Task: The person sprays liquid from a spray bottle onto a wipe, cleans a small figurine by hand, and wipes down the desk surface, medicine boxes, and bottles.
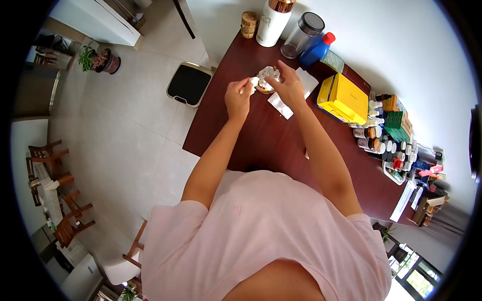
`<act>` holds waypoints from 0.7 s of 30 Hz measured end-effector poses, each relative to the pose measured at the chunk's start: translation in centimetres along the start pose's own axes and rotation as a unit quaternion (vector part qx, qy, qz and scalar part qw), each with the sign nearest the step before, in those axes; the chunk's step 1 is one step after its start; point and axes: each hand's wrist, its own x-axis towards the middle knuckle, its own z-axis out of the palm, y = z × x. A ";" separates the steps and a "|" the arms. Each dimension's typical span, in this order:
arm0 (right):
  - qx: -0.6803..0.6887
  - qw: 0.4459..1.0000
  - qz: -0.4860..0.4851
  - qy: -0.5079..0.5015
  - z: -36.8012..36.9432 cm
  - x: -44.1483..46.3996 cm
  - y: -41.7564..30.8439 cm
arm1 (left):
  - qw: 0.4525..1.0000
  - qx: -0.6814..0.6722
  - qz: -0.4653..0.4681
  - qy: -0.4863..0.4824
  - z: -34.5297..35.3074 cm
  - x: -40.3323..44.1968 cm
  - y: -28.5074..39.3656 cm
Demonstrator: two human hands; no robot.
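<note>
Over the far left part of the dark red table point(271, 135), my left hand point(238, 100) is closed on a crumpled white tissue point(252, 85). Just right of it stands a clear glass dish point(268, 75) with small items in it that I cannot make out. My right hand point(289, 86) is beside the dish on its right, fingers apart and holding nothing. Below the dish, between my hands, a pale flat packet point(280, 106) lies on the table. A white sheet point(307, 81) lies partly behind my right hand.
Along the wall stand a cork-like pot point(249, 24), a white flask point(273, 25), a glass jar point(302, 36) and a blue bottle point(317, 50). Right of my arm are a yellow box point(345, 99) and several small bottles point(370, 144). A black-topped bin point(189, 84) stands on the floor.
</note>
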 end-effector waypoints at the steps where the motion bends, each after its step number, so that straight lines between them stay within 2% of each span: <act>1: -0.018 0.999 -0.021 -0.022 0.2 0.4 0.0 | 1.000 0.018 0.006 0.016 0.7 0.2 -0.1; 2: -0.020 0.999 -0.023 -0.024 0.2 0.6 0.1 | 0.999 0.035 0.011 0.031 1.4 0.1 -0.1; 4: -0.009 0.991 0.024 -0.131 -0.6 1.2 -0.9 | 0.998 0.010 0.052 0.042 3.0 -0.7 -0.8; 6: -0.009 0.990 0.022 -0.136 -0.8 1.3 -1.0 | 0.992 -0.106 -0.004 0.062 4.8 -1.5 -1.8; 9: -0.023 0.990 0.010 -0.135 -1.0 1.4 -1.1 | 0.990 -0.125 -0.059 0.026 5.7 -2.2 -1.5; 12: -0.029 0.991 0.002 -0.134 -1.2 1.4 -1.5 | 0.992 -0.102 -0.064 0.025 5.4 -2.0 -0.3; 17: -0.004 0.990 -0.004 -0.139 -1.4 1.5 -1.7 | 0.999 -0.045 0.003 0.003 4.6 -1.2 -1.7; 19: -0.033 0.986 0.032 -0.158 -1.7 1.6 -2.0 | 0.995 -0.061 -0.077 0.010 3.5 -0.8 -1.0; 21: -0.012 0.988 0.019 -0.152 -1.3 1.6 -0.9 | 0.993 -0.062 -0.098 0.000 3.1 0.7 -2.5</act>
